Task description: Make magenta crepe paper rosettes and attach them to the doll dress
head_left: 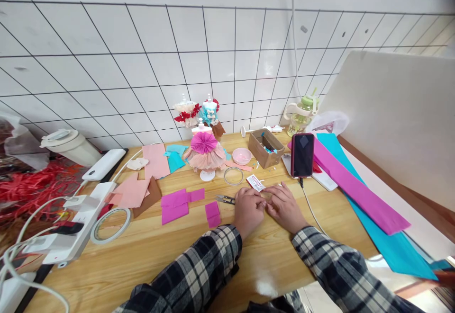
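Note:
My left hand (pixel 250 210) rests over the table with its fingers curled and closed, tips meeting those of my right hand (pixel 284 206). The right thumb and index are pressed together in a pinch, its other fingers lying forward. Whatever sits between the fingertips is too small or hidden to make out. Just left of the left hand lies a pair of thread snips (pixel 226 199). A small white packet with red print (pixel 255 183) lies beyond the fingers. Magenta crepe paper pieces (pixel 213 214) are left of the snips. A miniature dress form (pixel 204 148) wears a pleated magenta bodice and peach skirt.
Behind stand two more dressed forms (pixel 210 110), a pink bowl (pixel 241 156) and a cardboard box (pixel 266 148). A propped phone (pixel 302 156) trails a cable on the right, near long magenta paper (pixel 355 190). Leftward are a tape roll (pixel 111 226) and a power strip (pixel 80 223).

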`<control>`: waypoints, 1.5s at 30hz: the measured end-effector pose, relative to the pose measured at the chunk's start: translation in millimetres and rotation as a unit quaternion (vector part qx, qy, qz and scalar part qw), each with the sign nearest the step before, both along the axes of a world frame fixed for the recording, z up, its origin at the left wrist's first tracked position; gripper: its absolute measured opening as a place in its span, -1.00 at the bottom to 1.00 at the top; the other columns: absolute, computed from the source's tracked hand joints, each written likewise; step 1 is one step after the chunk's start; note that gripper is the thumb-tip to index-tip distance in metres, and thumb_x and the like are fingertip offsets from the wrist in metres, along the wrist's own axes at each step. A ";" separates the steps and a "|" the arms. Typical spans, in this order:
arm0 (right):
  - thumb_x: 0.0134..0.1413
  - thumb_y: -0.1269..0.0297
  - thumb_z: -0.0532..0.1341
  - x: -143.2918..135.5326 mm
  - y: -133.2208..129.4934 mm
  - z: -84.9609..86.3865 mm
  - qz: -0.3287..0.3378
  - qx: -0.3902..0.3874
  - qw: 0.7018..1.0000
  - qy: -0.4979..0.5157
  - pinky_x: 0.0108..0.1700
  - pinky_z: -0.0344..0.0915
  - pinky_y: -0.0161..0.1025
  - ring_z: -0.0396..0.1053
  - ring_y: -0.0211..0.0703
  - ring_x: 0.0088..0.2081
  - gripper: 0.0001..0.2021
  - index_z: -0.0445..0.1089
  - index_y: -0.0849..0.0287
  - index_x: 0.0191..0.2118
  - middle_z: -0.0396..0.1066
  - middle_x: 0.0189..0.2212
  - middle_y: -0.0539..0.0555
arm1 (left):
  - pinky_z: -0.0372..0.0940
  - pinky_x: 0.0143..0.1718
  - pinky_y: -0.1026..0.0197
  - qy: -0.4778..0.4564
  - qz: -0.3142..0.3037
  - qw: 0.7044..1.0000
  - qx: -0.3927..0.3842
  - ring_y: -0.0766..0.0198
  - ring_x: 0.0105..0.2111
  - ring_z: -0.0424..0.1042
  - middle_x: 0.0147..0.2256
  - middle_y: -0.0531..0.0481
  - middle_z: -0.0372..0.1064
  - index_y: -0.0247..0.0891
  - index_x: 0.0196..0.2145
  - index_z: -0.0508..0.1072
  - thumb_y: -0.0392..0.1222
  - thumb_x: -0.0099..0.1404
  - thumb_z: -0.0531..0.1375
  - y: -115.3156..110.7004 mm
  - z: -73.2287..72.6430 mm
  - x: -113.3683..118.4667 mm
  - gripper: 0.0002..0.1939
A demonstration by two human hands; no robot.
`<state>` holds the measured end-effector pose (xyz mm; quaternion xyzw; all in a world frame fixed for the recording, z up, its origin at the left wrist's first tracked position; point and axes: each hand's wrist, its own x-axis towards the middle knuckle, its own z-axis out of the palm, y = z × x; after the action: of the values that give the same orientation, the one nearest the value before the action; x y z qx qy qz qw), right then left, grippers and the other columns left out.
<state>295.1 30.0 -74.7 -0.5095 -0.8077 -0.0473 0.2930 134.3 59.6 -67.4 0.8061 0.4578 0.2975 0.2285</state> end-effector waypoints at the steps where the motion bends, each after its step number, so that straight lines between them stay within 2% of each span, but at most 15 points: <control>1: 0.05 0.45 0.11 -0.3 -0.1 -0.1 0.008 0.005 1.000 -0.003 0.22 -0.03 0.18 0.32 -0.07 -0.03 -0.87 0.38 0.14 -0.37 0.45 -0.12 0.09 | 0.11 -0.13 0.00 -0.007 0.002 1.000 0.000 0.15 -0.21 0.24 -0.32 0.03 0.44 -0.14 -0.46 0.55 -0.23 0.13 0.22 -0.4 -1.5 0.5 -0.90; 5: 0.08 0.47 0.09 -1.6 -2.2 0.8 0.037 0.030 0.999 -0.023 0.20 0.05 0.11 0.34 -0.10 -0.05 -0.84 0.40 0.14 -0.33 0.45 -0.11 0.09 | 0.11 -0.11 0.00 -0.016 0.006 1.000 0.008 0.15 -0.21 0.23 -0.33 0.04 0.43 -0.14 -0.47 0.56 -0.25 0.11 0.23 -0.9 0.0 -2.6 -0.91; 11: 0.10 0.45 0.09 -0.9 -2.8 0.4 0.033 0.033 0.998 -0.029 0.14 0.12 0.00 0.34 -0.13 -0.07 -0.84 0.41 0.15 -0.36 0.46 -0.13 0.09 | 0.09 -0.03 -0.06 0.004 0.009 0.997 0.071 0.10 -0.16 0.21 -0.29 -0.02 0.42 -0.16 -0.40 0.55 -0.27 0.17 0.17 5.5 18.1 -17.8 -0.87; 15: 0.13 0.36 0.14 0.4 -5.8 3.8 -0.011 0.029 0.998 -0.048 0.09 0.10 -0.04 0.35 -0.13 -0.13 -0.83 0.43 0.09 -0.18 0.48 -0.16 0.06 | 0.14 -0.04 -0.01 -0.083 -0.074 0.989 0.093 0.14 -0.17 0.25 -0.27 -0.04 0.45 -0.13 -0.30 0.56 -0.24 0.24 0.14 -7.7 22.5 -34.6 -0.82; 17: 0.10 0.32 0.18 2.4 -9.1 6.5 -0.048 0.051 0.996 -0.061 0.11 0.05 -0.01 0.34 -0.10 -0.14 -0.78 0.43 0.06 -0.11 0.50 -0.18 0.05 | 0.18 -0.06 0.03 -0.157 -0.112 0.980 0.055 0.15 -0.18 0.30 -0.25 -0.10 0.45 -0.17 -0.14 0.52 -0.22 0.24 0.16 -19.0 20.6 -49.4 -0.75; 19: 0.07 0.32 0.19 6.9 -12.8 9.2 -0.087 0.079 0.990 -0.082 0.13 -0.01 0.02 0.34 -0.07 -0.13 -0.73 0.41 0.04 -0.07 0.50 -0.14 0.03 | 0.21 -0.06 0.05 -0.232 -0.111 0.966 -0.030 0.14 -0.16 0.33 -0.21 -0.14 0.44 -0.19 -0.06 0.49 -0.22 0.23 0.17 -29.3 16.4 -68.7 -0.69; 21: 0.06 0.34 0.19 14.1 -16.3 11.8 -0.121 0.117 0.979 -0.115 0.13 -0.03 0.03 0.35 -0.07 -0.14 -0.69 0.40 0.00 -0.04 0.48 -0.10 0.01 | 0.20 -0.02 0.04 -0.309 -0.093 0.935 -0.145 0.12 -0.12 0.35 -0.16 -0.15 0.44 -0.18 -0.09 0.51 -0.19 0.22 0.18 -36.4 10.8 -89.8 -0.71; 25: 0.05 0.37 0.20 33.3 -21.7 24.2 -0.174 0.185 0.950 -0.184 0.12 -0.04 0.05 0.37 -0.14 -0.22 -0.65 0.39 -0.12 -0.03 0.49 -0.11 -0.06 | 0.18 -0.01 0.06 -0.465 -0.048 0.813 -0.348 0.16 -0.15 0.37 -0.15 -0.08 0.47 -0.14 -0.06 0.50 -0.24 0.05 0.30 -39.6 3.7 -123.8 -0.57; 28: 0.01 0.35 0.24 47.9 -23.7 45.6 -0.179 0.211 0.938 -0.208 0.13 -0.04 0.06 0.38 -0.14 -0.23 -0.74 0.46 -0.11 -0.16 0.49 -0.12 -0.07 | 0.15 -0.05 0.13 -0.520 -0.031 0.757 -0.395 0.22 -0.21 0.35 -0.21 -0.06 0.48 -0.18 -0.11 0.53 -0.33 -0.07 0.32 -36.5 8.5 -136.2 -0.52; 32: -0.02 0.40 0.23 51.0 -24.9 80.0 -0.203 0.233 0.930 -0.199 0.12 0.01 0.07 0.38 -0.11 -0.24 -0.83 0.49 0.01 -0.30 0.50 -0.16 -0.03 | 0.13 -0.10 0.17 -0.556 -0.024 0.720 -0.415 0.20 -0.18 0.31 -0.19 -0.10 0.46 -0.24 -0.08 0.51 -0.39 -0.10 0.27 -33.6 21.5 -140.8 -0.46; 34: -0.03 0.41 0.24 34.4 -26.1 90.2 -0.185 0.242 0.938 -0.163 0.07 0.10 0.02 0.38 -0.10 -0.23 -0.82 0.48 0.03 -0.28 0.50 -0.17 0.01 | 0.11 -0.09 0.18 -0.571 -0.022 0.702 -0.426 0.19 -0.15 0.29 -0.17 -0.10 0.46 -0.25 -0.07 0.51 -0.42 -0.12 0.25 -33.7 25.2 -141.2 -0.43; 36: -0.05 0.37 0.28 2.3 -27.4 91.5 -0.104 0.238 0.959 -0.114 -0.06 0.22 -0.08 0.38 -0.10 -0.24 -0.80 0.47 0.04 -0.23 0.50 -0.21 0.06 | 0.10 -0.09 0.19 -0.587 -0.021 0.683 -0.434 0.18 -0.12 0.29 -0.16 -0.10 0.45 -0.25 -0.07 0.51 -0.45 -0.14 0.21 -34.0 25.0 -141.4 -0.41; 40: -0.03 0.35 0.31 -83.2 -25.8 73.3 0.078 0.161 0.982 -0.067 -0.06 0.22 -0.08 0.35 -0.14 -0.24 -0.74 0.44 -0.02 -0.16 0.50 -0.25 0.00 | 0.10 -0.07 0.19 -0.611 -0.031 0.657 -0.440 0.18 -0.10 0.28 -0.13 -0.07 0.44 -0.23 -0.04 0.49 -0.49 -0.14 0.18 -33.5 16.9 -142.2 -0.37; 42: -0.02 0.34 0.32 -115.7 -21.4 60.9 0.098 0.149 0.983 -0.036 -0.05 0.20 -0.09 0.34 -0.15 -0.24 -0.75 0.45 0.00 -0.16 0.50 -0.27 0.00 | 0.10 -0.04 0.17 -0.622 -0.048 0.650 -0.434 0.19 -0.11 0.30 -0.14 -0.06 0.44 -0.22 -0.04 0.48 -0.51 -0.13 0.17 -32.9 13.0 -143.1 -0.37; 45: -0.02 0.37 0.32 -138.0 -13.0 45.2 0.087 0.160 0.983 0.004 -0.09 0.18 -0.10 0.30 -0.15 -0.26 -0.78 0.46 -0.01 -0.20 0.51 -0.31 -0.02 | 0.10 -0.01 0.16 -0.635 -0.070 0.641 -0.424 0.19 -0.11 0.31 -0.14 -0.07 0.45 -0.24 -0.06 0.49 -0.54 -0.13 0.15 -32.0 11.1 -145.2 -0.38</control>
<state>157.1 17.0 -29.5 -0.3838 -0.8297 -0.1483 0.3772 -10.9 27.7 -56.2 0.2630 0.2184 0.4927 0.8002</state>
